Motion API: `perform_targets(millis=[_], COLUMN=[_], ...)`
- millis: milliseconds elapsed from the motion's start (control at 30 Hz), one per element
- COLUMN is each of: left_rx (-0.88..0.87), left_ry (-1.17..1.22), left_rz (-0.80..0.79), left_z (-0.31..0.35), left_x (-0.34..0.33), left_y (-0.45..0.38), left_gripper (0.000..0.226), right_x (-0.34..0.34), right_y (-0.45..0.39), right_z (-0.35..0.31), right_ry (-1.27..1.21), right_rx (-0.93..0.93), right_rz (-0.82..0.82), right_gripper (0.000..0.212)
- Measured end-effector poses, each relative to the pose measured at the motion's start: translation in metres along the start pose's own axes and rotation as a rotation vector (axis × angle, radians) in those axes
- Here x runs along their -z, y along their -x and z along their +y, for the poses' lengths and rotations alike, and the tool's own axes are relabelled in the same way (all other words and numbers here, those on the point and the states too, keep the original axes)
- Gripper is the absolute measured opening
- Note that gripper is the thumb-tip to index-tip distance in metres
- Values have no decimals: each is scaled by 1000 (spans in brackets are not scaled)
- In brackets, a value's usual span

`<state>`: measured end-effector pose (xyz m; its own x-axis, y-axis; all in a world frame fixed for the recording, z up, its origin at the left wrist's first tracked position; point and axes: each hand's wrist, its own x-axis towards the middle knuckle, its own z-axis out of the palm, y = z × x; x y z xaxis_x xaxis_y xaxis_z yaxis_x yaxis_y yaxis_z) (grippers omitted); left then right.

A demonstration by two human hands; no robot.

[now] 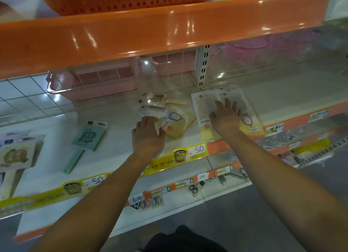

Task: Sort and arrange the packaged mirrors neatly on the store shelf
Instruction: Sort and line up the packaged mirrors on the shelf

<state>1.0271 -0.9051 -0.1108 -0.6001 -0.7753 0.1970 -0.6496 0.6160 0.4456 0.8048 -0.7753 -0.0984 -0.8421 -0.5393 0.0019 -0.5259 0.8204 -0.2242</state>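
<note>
Both arms are in under the orange shelf lip now. The right hand (225, 114) lies flat, fingers spread and straight, pressing on the stack of yellow packaged mirrors (205, 127) at about two o'clock from the shelf's middle; nothing is pinched there, it is just holding the stack square. The left hand (147, 133) sits at about twelve o'clock, fingers loosely bent over the near edge of a single yellow mirror pack (178, 124) lying askew beside the stack. Whether it has really gripped that pack I cannot tell.

This looks like the gathering step: the loose yellow pack wants sliding over to three o'clock and squaring onto the stack. Behind it, a jumble of clear-wrapped packets (153, 103) is not yet sorted, and that would come after.

Off at nine o'clock a green handled mirror pack (88, 137) lies well apart, with a beige pack (16, 154) further left at the frame's edge.

Writing: the yellow price strips (198, 149) read "5.0", twice along the shelf edge. Below, handwritten tags read "10" and what seems "6元". The print on the packs is too small to read.
</note>
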Motion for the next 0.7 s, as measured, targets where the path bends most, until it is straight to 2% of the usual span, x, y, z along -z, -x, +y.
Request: perform_targets(millis=[167,333,700], left_rx=[41,72,255], left_ry=[-4,-14,-86], left_rz=[33,95,191], left_z=[-20,-53,-155], left_x=[11,32,92], left_y=[1,8,40], left_gripper=[34,33,37], right_x=[-8,-27,-63], right_y=[22,57,114], right_z=[-55,-114,-242], right_ry=[-224,-296,-289], right_rx=[242,387,587], right_rz=[147,66,-116], right_gripper=[44,38,40])
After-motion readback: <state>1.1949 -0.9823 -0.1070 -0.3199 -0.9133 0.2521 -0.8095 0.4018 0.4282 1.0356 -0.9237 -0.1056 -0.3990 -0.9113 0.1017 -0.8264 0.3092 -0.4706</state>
